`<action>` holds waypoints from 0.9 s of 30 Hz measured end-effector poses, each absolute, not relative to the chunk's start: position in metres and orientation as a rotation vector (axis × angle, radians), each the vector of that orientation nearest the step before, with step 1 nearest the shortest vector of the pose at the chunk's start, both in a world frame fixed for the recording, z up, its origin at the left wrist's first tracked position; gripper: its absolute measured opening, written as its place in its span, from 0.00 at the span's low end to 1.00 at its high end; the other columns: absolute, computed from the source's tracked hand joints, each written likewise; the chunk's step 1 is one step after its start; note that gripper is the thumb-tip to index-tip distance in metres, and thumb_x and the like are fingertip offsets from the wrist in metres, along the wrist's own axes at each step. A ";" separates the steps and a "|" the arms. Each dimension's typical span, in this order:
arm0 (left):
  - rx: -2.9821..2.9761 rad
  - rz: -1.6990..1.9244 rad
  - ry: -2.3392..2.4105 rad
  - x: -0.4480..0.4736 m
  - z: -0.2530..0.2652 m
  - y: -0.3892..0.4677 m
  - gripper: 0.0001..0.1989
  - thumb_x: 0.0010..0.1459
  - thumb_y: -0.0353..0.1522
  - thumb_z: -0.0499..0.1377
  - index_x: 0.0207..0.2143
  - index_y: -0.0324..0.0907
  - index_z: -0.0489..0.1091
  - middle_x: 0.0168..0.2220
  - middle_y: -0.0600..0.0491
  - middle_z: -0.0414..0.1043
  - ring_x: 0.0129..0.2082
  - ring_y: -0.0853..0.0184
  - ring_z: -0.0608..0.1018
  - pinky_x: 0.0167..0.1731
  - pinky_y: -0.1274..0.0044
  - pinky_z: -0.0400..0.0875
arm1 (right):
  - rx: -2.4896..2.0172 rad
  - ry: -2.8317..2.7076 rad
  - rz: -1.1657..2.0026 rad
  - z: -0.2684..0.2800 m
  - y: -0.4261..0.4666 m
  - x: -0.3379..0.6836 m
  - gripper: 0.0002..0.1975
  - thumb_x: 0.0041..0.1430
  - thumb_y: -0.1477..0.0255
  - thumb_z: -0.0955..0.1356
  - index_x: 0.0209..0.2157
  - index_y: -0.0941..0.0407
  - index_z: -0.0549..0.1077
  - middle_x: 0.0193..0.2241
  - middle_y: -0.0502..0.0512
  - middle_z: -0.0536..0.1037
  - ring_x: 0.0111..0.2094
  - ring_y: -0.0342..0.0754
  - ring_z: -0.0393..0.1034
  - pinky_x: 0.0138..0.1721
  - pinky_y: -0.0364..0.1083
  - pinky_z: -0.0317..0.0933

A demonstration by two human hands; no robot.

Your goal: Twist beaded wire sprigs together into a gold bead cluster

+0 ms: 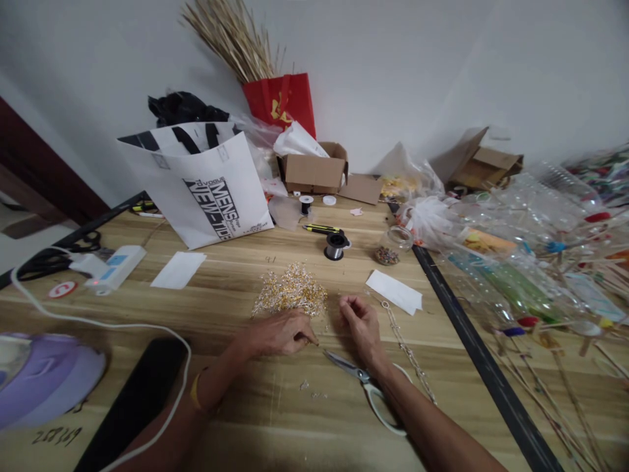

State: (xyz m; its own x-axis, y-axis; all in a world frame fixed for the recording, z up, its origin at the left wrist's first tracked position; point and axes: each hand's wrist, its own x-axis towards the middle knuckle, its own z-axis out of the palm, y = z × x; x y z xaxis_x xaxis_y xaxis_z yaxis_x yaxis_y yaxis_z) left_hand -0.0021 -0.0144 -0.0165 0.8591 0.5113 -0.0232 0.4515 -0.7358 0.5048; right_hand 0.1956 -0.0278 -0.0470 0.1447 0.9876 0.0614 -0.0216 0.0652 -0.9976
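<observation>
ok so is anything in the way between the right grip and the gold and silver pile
Nothing visible blocks the right grip from the gold and silver pile; a strip of tabletop separates them. The scissors lie closer in, off that line.

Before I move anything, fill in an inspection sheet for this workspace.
Surface: wood-grain tabletop, black strip along its right part.
Job's things: heap of gold and silver beadwork; beaded chain; scissors, partly beneath the right forearm; wire spool; glass jar.
Clutter: printed white bag, cardboard box, clear plastic bottles on the right.
Hands: left hand beside the heap, right hand near the scissors; both have curled fingers, and whether they hold anything is unclear.
Cables: white cable loops across the left side; power strip lit red.
Surroundings: pale wall, red gift bag, dried stalks.
</observation>
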 end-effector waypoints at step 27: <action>2.537 0.108 0.744 -0.001 -0.008 -0.015 0.20 0.48 0.21 0.52 0.37 0.49 0.76 0.24 0.54 0.66 0.31 0.67 0.68 0.32 0.78 0.60 | -1.221 -1.178 1.067 -0.044 -0.031 0.193 0.13 0.50 0.62 0.67 0.24 0.58 0.69 0.16 0.46 0.63 0.19 0.40 0.54 0.20 0.40 0.50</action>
